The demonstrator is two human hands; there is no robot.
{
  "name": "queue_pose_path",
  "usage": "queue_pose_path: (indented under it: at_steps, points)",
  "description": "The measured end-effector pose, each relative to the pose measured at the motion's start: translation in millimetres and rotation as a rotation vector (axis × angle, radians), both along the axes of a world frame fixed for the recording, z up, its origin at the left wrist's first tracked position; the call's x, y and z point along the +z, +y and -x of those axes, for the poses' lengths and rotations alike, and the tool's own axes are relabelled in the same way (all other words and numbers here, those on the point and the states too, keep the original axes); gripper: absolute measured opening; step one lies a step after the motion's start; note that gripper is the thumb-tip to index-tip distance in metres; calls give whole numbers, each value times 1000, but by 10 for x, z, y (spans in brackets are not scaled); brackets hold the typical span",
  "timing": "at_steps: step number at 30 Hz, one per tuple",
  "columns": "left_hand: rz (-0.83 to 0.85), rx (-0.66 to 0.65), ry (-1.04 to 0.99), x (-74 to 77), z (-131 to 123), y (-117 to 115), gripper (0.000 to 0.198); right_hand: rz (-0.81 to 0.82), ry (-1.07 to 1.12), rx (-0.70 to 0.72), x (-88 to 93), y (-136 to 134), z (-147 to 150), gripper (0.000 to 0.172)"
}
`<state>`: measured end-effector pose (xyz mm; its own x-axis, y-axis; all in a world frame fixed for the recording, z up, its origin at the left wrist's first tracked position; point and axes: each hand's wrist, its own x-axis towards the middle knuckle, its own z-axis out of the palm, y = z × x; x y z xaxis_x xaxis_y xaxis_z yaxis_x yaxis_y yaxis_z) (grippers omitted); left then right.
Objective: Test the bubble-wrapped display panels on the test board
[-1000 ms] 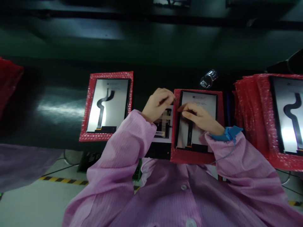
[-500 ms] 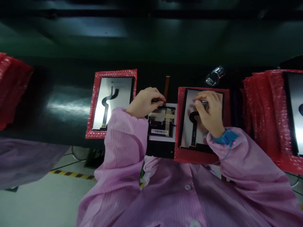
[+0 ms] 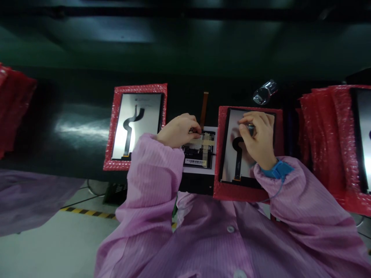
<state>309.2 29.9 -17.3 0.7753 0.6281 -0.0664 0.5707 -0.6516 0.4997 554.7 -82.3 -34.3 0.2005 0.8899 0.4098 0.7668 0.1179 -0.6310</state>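
My left hand (image 3: 180,130) is bent over the upper edge of a black circuit assembly (image 3: 195,156) with tan tape strips and a barcode label. Its thumb and fingertips are closed there, beside the lower end of an orange-brown ribbon cable (image 3: 204,108); what they pinch is hidden. My right hand (image 3: 259,135), with a blue wrist strap (image 3: 278,170), is over a silvery display panel (image 3: 228,162) on a red bubble-wrap bag (image 3: 218,189). Its thumb and fingers curl together near the upper part of the panel's black flex cable (image 3: 238,158); any held item is unclear.
To the left, another display panel (image 3: 118,143) lies on red bubble wrap (image 3: 108,164). Red bags are stacked at far left (image 3: 14,108) and right (image 3: 321,135), with a panel (image 3: 361,127) on the right stack. A clear shiny object (image 3: 264,92) lies behind the right panel.
My left hand has shifted slightly down toward me, with its fingertips now lower over the circuit assembly. My right hand keeps nearly the same place and pose.
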Motion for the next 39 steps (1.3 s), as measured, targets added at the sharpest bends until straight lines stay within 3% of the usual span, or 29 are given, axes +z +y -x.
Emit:
queue_pose_path:
  at_steps: [9,39]
  points:
    - [31,102,142,107,-67,-68,12,-20,6,9,-29,1,2,5]
    - [27,78,128,64,-73,-43,16,86,-88,22,-20,6,24,12]
